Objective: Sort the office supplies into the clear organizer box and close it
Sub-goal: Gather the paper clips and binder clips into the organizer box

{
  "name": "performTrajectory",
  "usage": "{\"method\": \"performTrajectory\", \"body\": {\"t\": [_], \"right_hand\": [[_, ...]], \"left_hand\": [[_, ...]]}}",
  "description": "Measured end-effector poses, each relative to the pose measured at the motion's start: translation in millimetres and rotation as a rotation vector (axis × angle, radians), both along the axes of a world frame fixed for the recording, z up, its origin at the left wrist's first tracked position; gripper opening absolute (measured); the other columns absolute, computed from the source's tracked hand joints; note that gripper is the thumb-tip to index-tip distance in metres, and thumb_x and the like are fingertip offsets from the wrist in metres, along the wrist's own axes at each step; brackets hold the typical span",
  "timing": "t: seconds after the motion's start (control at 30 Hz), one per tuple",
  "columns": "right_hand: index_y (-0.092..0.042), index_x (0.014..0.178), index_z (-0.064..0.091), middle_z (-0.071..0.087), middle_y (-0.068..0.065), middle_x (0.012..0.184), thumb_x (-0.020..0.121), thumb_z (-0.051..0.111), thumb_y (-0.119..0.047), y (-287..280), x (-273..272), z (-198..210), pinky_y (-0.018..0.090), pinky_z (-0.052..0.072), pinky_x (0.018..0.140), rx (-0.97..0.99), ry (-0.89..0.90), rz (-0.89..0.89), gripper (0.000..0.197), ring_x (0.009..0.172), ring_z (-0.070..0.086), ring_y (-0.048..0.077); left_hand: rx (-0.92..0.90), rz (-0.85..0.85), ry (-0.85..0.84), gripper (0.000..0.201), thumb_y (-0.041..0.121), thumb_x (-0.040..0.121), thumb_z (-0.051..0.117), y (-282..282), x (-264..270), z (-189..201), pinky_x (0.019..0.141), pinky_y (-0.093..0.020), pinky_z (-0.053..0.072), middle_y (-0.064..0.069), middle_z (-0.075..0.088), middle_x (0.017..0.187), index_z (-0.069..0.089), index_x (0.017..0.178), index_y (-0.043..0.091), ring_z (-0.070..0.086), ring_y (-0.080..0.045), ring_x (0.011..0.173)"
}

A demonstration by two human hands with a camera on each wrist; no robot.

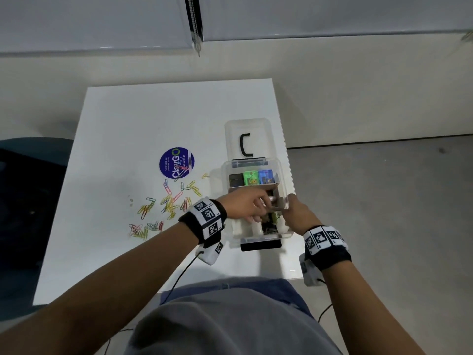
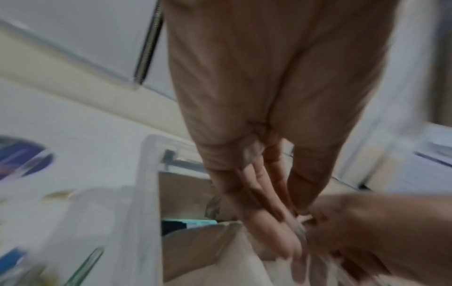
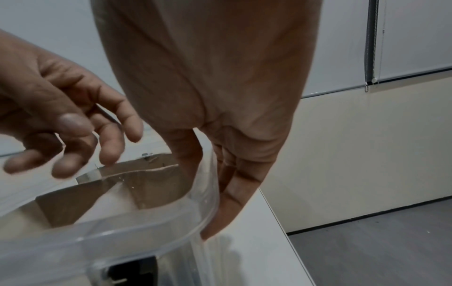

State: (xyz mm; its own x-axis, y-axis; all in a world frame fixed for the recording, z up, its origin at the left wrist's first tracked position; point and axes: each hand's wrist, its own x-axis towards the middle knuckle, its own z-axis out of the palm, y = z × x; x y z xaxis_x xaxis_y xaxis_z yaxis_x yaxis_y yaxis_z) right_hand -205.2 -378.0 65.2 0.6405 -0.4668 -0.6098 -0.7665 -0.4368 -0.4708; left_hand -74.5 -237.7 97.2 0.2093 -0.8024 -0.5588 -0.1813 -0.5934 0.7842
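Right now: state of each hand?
Left hand: over the clear organizer box, fingers loosely spread, holding nothing visible.
Right hand: grips the box's right wall.

A white square table [image 1: 122,119] is standing on a grey floor [image 1: 384,201] beside a pale wall. Lying directly on it are a clear organizer box [image 1: 282,175] near the right edge, its lid [image 1: 266,131] lying open on the far side; a round blue sticker [image 1: 176,162] (lettering partly covered by clips); and coloured paper clips [image 1: 169,203] scattering loosely left of the box, well apart from the table's left edge.
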Motion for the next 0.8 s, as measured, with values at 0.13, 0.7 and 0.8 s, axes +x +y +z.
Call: {"method": "performTrajectory", "body": {"t": [0.13,0.7,0.8], "right_hand": [[-0.009,0.123,0.039,0.063,0.024,0.112,0.093,0.039,-0.012,-2,-3,-2,0.039,0.051,0.081,0.01,0.0,0.009,0.03,0.099,0.063,0.038],[-0.003,0.118,0.033,0.062,0.022,0.097,0.087,0.034,0.001,15,-4,-9,0.039,0.044,0.073,-0.083,-0.032,0.017,0.031,0.089,0.061,0.04],[-0.003,0.12,0.033,0.063,0.024,0.101,0.088,0.034,0.0,14,-6,-9,0.042,0.046,0.075,-0.076,-0.055,0.034,0.032,0.089,0.061,0.04]], "left_hand": [[-0.031,0.459,-0.147,0.011,0.016,0.096,0.054,35,54,-10,0.055,-0.025,0.051,-0.005,0.07,0.091,0.061,0.104,0.012,0.066,-0.018,0.07],[0.398,0.178,-0.715,0.02,0.017,0.089,0.059,84,76,-127,0.079,-0.039,0.045,-0.016,0.056,0.109,0.053,0.107,0.009,0.058,-0.034,0.095],[0.329,0.289,-0.669,0.019,0.02,0.087,0.063,90,79,-104,0.081,-0.04,0.047,-0.014,0.06,0.103,0.056,0.099,0.008,0.059,-0.033,0.096]]}}
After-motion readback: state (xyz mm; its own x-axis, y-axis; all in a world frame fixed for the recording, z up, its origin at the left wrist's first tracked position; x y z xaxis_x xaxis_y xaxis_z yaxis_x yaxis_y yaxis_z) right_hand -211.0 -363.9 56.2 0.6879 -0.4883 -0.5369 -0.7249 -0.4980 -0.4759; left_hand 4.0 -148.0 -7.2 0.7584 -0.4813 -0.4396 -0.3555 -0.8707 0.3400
